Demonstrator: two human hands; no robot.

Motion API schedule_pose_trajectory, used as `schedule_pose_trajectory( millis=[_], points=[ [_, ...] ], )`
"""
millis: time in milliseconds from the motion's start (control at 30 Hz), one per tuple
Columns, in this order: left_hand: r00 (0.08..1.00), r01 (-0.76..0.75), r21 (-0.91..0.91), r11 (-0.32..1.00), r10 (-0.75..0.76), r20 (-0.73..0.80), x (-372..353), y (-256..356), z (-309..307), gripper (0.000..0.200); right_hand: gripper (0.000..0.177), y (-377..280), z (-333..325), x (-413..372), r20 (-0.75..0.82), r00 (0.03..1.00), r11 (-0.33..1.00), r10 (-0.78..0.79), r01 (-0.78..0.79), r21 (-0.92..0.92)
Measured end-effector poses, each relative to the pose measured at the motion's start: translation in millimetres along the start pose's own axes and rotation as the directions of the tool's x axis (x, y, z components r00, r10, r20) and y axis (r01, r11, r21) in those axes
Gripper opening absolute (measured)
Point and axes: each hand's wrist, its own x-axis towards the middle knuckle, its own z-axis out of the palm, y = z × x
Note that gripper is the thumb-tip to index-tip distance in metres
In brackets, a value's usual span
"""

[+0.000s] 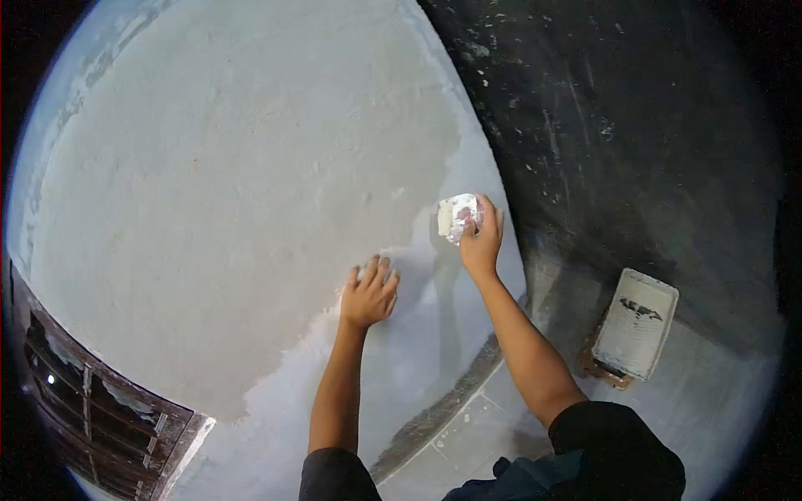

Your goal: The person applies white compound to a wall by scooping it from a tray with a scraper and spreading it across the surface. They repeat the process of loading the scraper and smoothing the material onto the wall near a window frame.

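While the two-toned wall (209,167) stretches before me, a ribbed paint tray (640,330) sits to the right; my left grip (368,296) is loosely fanned, empty, at the wall, and my right grip (482,239) clasps a white-smeared hand tool (457,215) near the wall's right edge.

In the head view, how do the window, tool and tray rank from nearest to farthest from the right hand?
1. Tool, held in the right hand.
2. Tray, lower right of it.
3. Window, far lower left.
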Motion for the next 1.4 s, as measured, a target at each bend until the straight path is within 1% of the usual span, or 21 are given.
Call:
schedule_pose_trajectory(
  millis=[67, 133, 200, 267, 333, 367, 467, 533, 600, 700, 800, 833, 933, 967, 1000, 1067, 1100, 1200, 1233, 1333, 1400],
  points=[
    [0.999, 0.033, -0.04, 0.999, -0.034, -0.02, 7, 17, 1, 0.042, 0.043, 4, -20, -3, 0.068, 0.993, 0.994, 0.098, -0.1, 0.036],
    [0.982, 0.187, -0.181, 0.966, -0.185, 0.024, 22, 39, -3, 0.044, 0.045, 12, -37, -4, 0.073, 0.993, 0.996, 0.088, -0.088, 0.001],
    [0.984, 0.165, -0.299, 0.94, -0.179, -0.019, 41, 63, -4, 0.039, 0.046, 22, -55, -6, 0.083, 0.992, 0.994, 0.099, -0.103, 0.037],
    [0.994, 0.108, -0.406, 0.908, -0.101, 0.039, 60, 88, -4, 0.04, 0.048, 36, -73, -5, 0.059, 0.994, 0.994, 0.097, -0.099, 0.039],
    [0.998, 0.053, -0.483, 0.874, -0.056, 0.009, 85, 129, 0, 0.041, 0.05, 42, -113, 2, 0.029, 0.991, 0.99, 0.133, -0.132, -0.038],
    [0.999, 0.037, -0.529, 0.848, -0.048, -0.007, 95, 148, 1, 0.042, 0.051, 62, -126, 3, 0.028, 0.989, 0.988, 0.144, -0.145, 0.059],
    [0.999, -0.006, -0.624, 0.781, -0.025, -0.041, 123, 202, 11, 0.042, 0.05, 90, -176, 9, -0.06, 0.988, 0.98, 0.139, -0.146, -0.134],
    [0.998, -0.031, -0.674, 0.738, -0.011, -0.059, 141, 231, 15, 0.042, 0.048, 111, -199, 18, -0.102, 0.977, 0.965, 0.187, -0.203, -0.167],
    [0.999, -0.013, -0.729, 0.684, -0.028, -0.044, 158, 252, 16, 0.042, 0.047, 123, -222, 28, -0.149, 0.961, 0.946, 0.232, -0.259, -0.196],
    [1.0, 0.005, -0.757, 0.654, -0.004, 0.003, 173, 275, 20, 0.043, 0.038, 127, -251, 38, -0.098, 0.952, 0.951, 0.29, -0.299, -0.085],
    [0.996, 0.038, -0.794, 0.607, 0.04, 0.078, 206, 327, 24, 0.048, 0.032, 164, -307, 55, -0.185, 0.925, 0.905, 0.33, -0.366, -0.216],
    [0.995, 0.051, -0.801, 0.597, 0.037, 0.09, 217, 347, 27, 0.049, 0.03, 179, -326, 60, -0.239, 0.91, 0.909, 0.339, -0.382, -0.167],
    [0.987, 0.087, -0.804, 0.588, 0.061, 0.152, 238, 394, 38, 0.052, 0.027, 218, -374, 63, -0.327, 0.894, 0.9, 0.307, -0.385, -0.206],
    [0.981, 0.092, -0.824, 0.559, 0.089, 0.171, 243, 406, 43, 0.053, 0.026, 232, -389, 65, -0.328, 0.846, 0.881, 0.421, -0.467, -0.074],
    [0.975, 0.099, -0.842, 0.53, 0.118, 0.189, 247, 415, 45, 0.053, 0.026, 233, -403, 67, -0.343, 0.836, 0.873, 0.428, -0.48, -0.081],
    [0.976, 0.095, -0.851, 0.517, 0.119, 0.182, 252, 428, 51, 0.053, 0.025, 222, -419, 77, -0.285, 0.901, 0.886, 0.326, -0.397, -0.239],
    [0.978, 0.089, -0.857, 0.507, 0.117, 0.171, 254, 437, 56, 0.054, 0.025, 217, -426, 79, -0.295, 0.931, 0.879, 0.215, -0.316, -0.357],
    [0.95, 0.145, -0.872, 0.467, 0.18, 0.254, 263, 474, 76, 0.056, 0.027, 258, -467, 76, -0.323, 0.908, 0.772, 0.268, -0.403, -0.492],
    [0.946, 0.144, -0.876, 0.461, 0.197, 0.259, 263, 487, 81, 0.056, 0.03, 264, -478, 72, -0.349, 0.915, 0.806, 0.205, -0.36, -0.47],
    [0.955, 0.134, -0.913, 0.384, 0.195, 0.223, 260, 517, 90, 0.056, 0.03, 275, -503, 59, -0.372, 0.91, 0.767, 0.183, -0.368, -0.525],
    [0.924, 0.191, -0.904, 0.382, 0.242, 0.297, 258, 530, 98, 0.055, 0.03, 281, -507, 54, -0.364, 0.917, 0.757, 0.165, -0.354, -0.55]
  ],
)
